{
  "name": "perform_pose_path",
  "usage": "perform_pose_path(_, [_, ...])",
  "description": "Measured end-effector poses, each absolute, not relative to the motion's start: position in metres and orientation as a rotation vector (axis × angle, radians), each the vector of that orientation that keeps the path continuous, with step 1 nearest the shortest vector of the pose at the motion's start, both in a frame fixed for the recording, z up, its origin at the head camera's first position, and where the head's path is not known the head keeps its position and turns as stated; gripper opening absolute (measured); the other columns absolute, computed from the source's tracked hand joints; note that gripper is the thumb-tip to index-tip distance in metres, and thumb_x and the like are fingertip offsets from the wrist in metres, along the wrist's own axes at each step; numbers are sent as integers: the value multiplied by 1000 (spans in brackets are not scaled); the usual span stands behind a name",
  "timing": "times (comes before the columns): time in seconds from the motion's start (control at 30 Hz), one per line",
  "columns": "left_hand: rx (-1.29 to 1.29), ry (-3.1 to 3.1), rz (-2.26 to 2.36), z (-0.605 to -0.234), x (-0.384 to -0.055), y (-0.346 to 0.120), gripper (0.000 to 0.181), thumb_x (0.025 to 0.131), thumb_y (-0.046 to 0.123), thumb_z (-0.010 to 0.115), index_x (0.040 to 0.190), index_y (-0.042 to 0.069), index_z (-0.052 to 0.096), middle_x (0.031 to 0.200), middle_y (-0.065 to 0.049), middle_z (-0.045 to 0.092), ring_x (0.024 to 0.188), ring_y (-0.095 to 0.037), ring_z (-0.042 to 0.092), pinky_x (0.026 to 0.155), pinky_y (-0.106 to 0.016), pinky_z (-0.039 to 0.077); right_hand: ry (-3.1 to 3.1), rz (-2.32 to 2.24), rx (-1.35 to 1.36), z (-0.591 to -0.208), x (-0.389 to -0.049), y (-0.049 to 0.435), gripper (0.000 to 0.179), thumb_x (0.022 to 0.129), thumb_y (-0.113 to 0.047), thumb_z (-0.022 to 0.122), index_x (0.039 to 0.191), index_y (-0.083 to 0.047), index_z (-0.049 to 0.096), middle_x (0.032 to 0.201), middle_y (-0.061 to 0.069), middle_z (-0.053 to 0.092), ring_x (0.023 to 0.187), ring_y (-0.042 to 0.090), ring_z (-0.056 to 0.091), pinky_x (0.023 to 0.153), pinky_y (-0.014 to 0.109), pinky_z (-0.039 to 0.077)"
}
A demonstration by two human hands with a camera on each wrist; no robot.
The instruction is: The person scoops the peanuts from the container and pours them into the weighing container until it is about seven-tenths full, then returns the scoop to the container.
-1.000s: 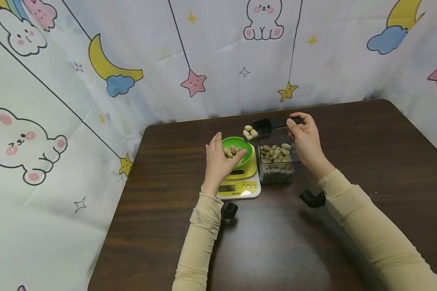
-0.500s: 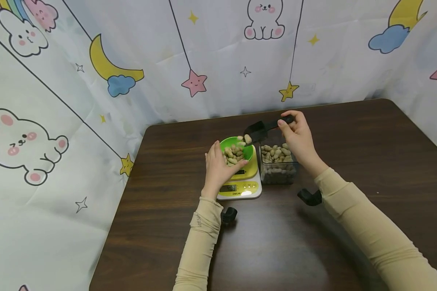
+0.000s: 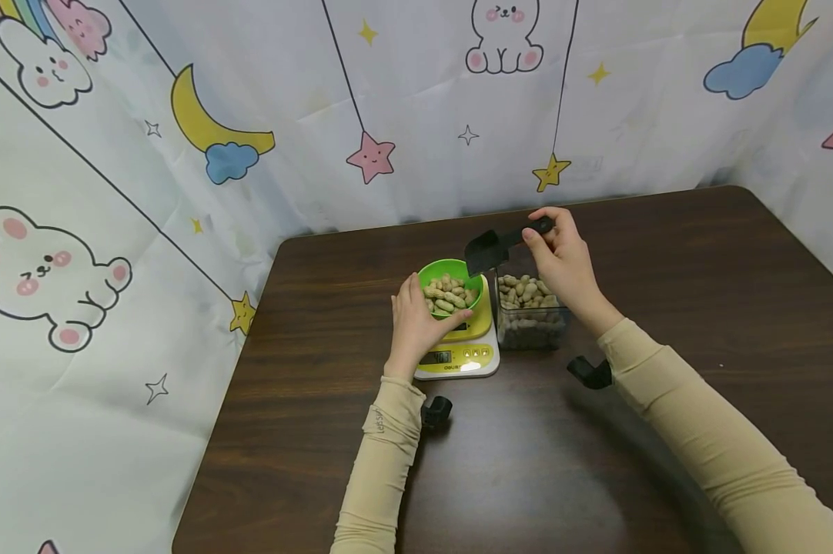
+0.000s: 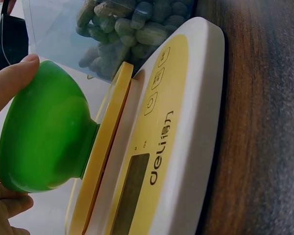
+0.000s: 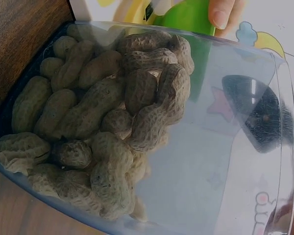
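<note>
My left hand (image 3: 415, 319) holds a green bowl (image 4: 46, 132) by its sides, thumb at the rim, and the bowl stands on the yellow platform of a kitchen scale (image 3: 482, 363). Peanuts in their shells (image 3: 449, 296) lie in the bowl. Up and to the right, my right hand (image 3: 567, 258) grips the handle of a black scoop (image 3: 486, 252). Its blade tips down at the bowl's right rim, with no peanuts showing on it. A clear container (image 5: 220, 147) of peanuts (image 5: 95, 107) is just right of the scale, under the right hand.
Dark wooden table (image 3: 306, 400) carries the scale and container side by side. A printed curtain (image 3: 416, 100) hangs behind it and along the left. Black wrist attachments (image 3: 436, 412) stick out below both sleeves.
The scoop has moved left and tipped over the bowl, and its peanuts have dropped in. My left hand has settled slightly lower around the bowl.
</note>
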State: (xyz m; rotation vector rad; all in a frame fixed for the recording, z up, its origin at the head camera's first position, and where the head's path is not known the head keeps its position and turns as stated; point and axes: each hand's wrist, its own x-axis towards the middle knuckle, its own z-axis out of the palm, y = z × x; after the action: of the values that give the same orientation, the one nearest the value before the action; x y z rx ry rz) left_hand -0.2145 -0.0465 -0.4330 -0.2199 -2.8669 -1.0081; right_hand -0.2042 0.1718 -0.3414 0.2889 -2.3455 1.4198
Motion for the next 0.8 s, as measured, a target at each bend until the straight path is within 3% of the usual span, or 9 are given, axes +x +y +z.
perform_pose_path(0.33, [-189, -2878, -1030, -432, -215, -47, 113, 70, 63, 69, 149, 2, 15, 151, -19, 23, 143, -32, 19, 119, -49, 10, -2306, 1483, 229, -363, -220, 182, 33, 97, -26, 49, 124, -8, 44, 57, 0, 37, 44, 12, 31, 44, 27, 28])
perform_pose_path(0.6, [-259, -2813, -1045, -418, -215, -40, 111, 72, 64, 67, 150, 7, 13, 153, -15, 20, 145, -31, 15, 118, -52, 8, -2126, 1649, 225, -350, -215, 190, 32, 97, -27, 48, 125, -12, 44, 59, -4, 39, 45, 11, 30, 46, 28, 27])
perform_pose_path(0.8, [-377, -2772, -1036, -406, -212, -27, 109, 73, 62, 67, 150, 8, 13, 154, -12, 22, 144, -27, 19, 118, -52, 6, -1953, 1708, 222, -342, -213, 200, 32, 96, -21, 51, 125, -8, 47, 65, -7, 42, 52, 9, 31, 52, 24, 27])
